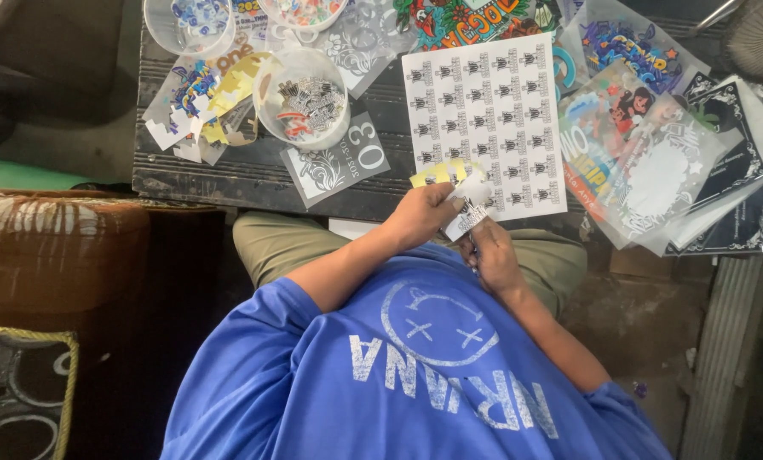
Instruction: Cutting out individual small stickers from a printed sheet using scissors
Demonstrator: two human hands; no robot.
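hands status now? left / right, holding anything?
Left hand: closed on a small printed sticker cutout, yellow backing piece by its fingers.
Right hand: closed, touching the cutout's lower edge; any tool in it is hidden.

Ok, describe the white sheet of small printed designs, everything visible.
The sheet is a white rectangle, seemingly paper or film, printed with even rows of one small dark crest-like design. It lies flat on the dark table, slightly tilted, its near edge at the table's edge. Colourful prints overlap its far edge and right side. The left hand holds small cutouts over its near left corner; whether that corner is cut away cannot be told.
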